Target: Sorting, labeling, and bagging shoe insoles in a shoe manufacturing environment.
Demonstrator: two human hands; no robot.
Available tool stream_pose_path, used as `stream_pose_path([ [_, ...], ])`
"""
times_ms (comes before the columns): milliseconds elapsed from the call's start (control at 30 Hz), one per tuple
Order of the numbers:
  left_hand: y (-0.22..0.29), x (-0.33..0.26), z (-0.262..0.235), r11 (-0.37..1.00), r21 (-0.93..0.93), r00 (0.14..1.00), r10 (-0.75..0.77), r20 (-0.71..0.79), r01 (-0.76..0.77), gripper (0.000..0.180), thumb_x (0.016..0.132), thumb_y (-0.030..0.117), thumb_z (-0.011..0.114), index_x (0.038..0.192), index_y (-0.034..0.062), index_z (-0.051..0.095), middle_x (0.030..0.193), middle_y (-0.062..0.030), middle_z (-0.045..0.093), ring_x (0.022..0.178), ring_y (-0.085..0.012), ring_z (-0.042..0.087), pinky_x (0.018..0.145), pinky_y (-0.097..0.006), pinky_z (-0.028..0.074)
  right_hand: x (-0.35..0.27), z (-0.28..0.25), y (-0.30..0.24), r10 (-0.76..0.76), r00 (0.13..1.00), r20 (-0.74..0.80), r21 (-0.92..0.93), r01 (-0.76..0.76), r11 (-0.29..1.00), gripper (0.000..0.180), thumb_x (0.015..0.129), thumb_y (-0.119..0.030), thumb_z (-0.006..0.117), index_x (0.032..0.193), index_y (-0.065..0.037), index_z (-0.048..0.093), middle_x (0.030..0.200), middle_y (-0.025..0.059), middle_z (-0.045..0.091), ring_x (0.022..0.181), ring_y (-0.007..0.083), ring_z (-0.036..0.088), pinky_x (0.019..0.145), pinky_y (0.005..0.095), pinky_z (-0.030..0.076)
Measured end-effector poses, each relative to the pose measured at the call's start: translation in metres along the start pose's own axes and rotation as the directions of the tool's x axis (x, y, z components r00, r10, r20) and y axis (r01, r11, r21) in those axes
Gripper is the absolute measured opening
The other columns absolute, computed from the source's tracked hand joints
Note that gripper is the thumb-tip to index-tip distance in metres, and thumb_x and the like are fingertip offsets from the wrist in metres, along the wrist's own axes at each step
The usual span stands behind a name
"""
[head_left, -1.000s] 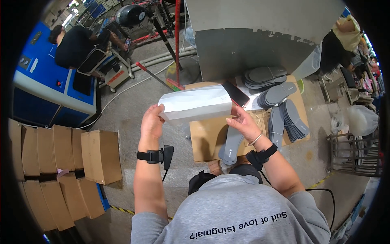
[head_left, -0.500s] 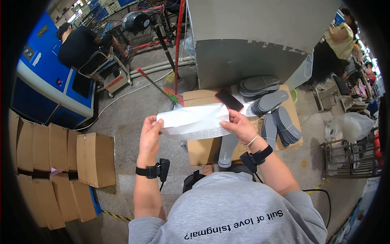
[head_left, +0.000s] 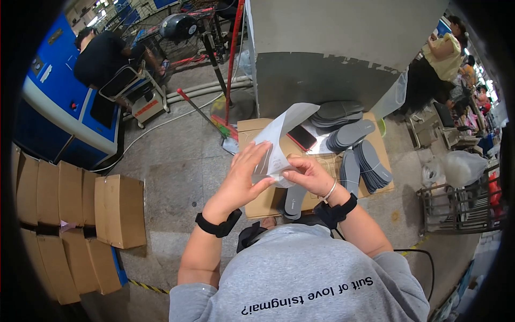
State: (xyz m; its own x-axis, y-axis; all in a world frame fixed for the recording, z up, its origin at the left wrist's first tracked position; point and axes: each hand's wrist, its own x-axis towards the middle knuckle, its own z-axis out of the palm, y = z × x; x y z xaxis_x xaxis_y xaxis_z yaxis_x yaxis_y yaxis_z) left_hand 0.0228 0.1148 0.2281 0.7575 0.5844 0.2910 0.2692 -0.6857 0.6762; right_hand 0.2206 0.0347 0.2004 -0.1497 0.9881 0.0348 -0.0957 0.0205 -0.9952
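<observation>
A white sheet with rows of small print point(head_left: 278, 155) is held up in front of me, curled, its far corner rising to the right. My left hand point(head_left: 242, 180) supports its left side, fingers long against the paper and the thumb at the lower edge. At the lower right of the sheet, my right hand point(head_left: 311, 176) pinches the edge between thumb and fingers. Beneath the hands, a flat cardboard piece point(head_left: 257, 206) carries grey insoles point(head_left: 351, 134) in several stacks. A single-looking insole pile point(head_left: 293, 203) lies partly under the sheet. A dark phone with a red edge point(head_left: 302, 138) rests beyond the right hand.
Cardboard boxes point(head_left: 119, 209) are stacked at the left. A standing fan point(head_left: 178, 27) and a red-handled broom point(head_left: 198, 107) stand ahead, near a seated person point(head_left: 102, 59). A grey partition point(head_left: 327, 78) rises behind the cardboard. A metal rack point(head_left: 450, 209) with plastic bags is at the right.
The sheet was stretched wide between both hands; now it is curled and turned upward. My left hand has moved right, close to the right hand.
</observation>
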Motion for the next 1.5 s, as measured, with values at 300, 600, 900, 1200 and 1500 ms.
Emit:
stream_pose_path([
  [300, 0.01, 0.005, 0.006, 0.999, -0.009, 0.993, 0.042, 0.111, -0.042, 0.067, 0.065, 0.015, 0.075, 0.125, 0.011, 0.046, 0.127, -0.0086, 0.049, 0.128, -0.0342, 0.032, 0.104, -0.046, 0.024, -0.011, -0.004, -0.01, -0.137, 0.989, 0.056, -0.158, 0.144, 0.977, 0.014, 0.08, -0.011, 0.062, 0.091, -0.002, 0.061, 0.092, 0.0023, 0.058, 0.088, 0.0127, 0.052, 0.081, 0.0258, 0.04],
  [600, 0.026, 0.0, 0.003, 0.999, -0.012, 0.999, 0.032, 0.001, -0.032, 0.073, 0.064, 0.026, 0.078, 0.127, 0.0079, 0.045, 0.13, -0.0161, 0.043, 0.125, -0.0352, 0.036, 0.101, -0.045, 0.029, -0.018, 0.003, -0.018, 0.035, 0.998, -0.059, 0.019, -0.034, 0.999, 0.024, 0.082, -0.012, 0.058, 0.103, -0.001, 0.059, 0.098, 0.0022, 0.06, 0.091, 0.009, 0.053, 0.083, 0.0266, 0.042],
  [900, 0.02, 0.001, 0.0, 0.998, 0.016, 0.998, 0.058, -0.011, -0.058, 0.07, 0.067, 0.028, 0.076, 0.126, 0.0049, 0.046, 0.129, -0.0162, 0.045, 0.123, -0.0337, 0.04, 0.102, -0.042, 0.029, -0.01, 0.006, -0.016, -0.011, 0.999, 0.033, 0.003, 0.011, 1.0, 0.021, 0.085, -0.005, 0.05, 0.103, 0.001, 0.059, 0.097, 0.0004, 0.06, 0.088, 0.0065, 0.052, 0.08, 0.0241, 0.042],
  [1200, 0.025, 0.002, 0.001, 0.999, 0.029, 0.999, 0.029, 0.031, -0.03, 0.068, 0.061, 0.019, 0.079, 0.121, 0.0053, 0.049, 0.123, -0.0155, 0.049, 0.115, -0.0316, 0.046, 0.098, -0.04, 0.034, 0.0, 0.006, -0.022, -0.005, 0.993, 0.119, -0.07, 0.014, 0.997, 0.018, 0.085, -0.012, 0.056, 0.099, -0.001, 0.061, 0.095, -0.0003, 0.06, 0.088, 0.0068, 0.052, 0.081, 0.0249, 0.042],
  [1500, 0.016, 0.0, -0.001, 0.998, -0.056, 1.0, -0.007, -0.002, 0.007, 0.071, 0.059, 0.027, 0.081, 0.12, 0.0044, 0.051, 0.127, -0.0178, 0.045, 0.12, -0.0338, 0.042, 0.099, -0.042, 0.033, -0.002, 0.012, -0.014, -0.033, 0.999, 0.025, 0.101, 0.03, 0.994, 0.034, 0.084, -0.012, 0.057, 0.116, -0.001, 0.051, 0.101, 0.0009, 0.059, 0.091, 0.0063, 0.053, 0.082, 0.0234, 0.043],
])
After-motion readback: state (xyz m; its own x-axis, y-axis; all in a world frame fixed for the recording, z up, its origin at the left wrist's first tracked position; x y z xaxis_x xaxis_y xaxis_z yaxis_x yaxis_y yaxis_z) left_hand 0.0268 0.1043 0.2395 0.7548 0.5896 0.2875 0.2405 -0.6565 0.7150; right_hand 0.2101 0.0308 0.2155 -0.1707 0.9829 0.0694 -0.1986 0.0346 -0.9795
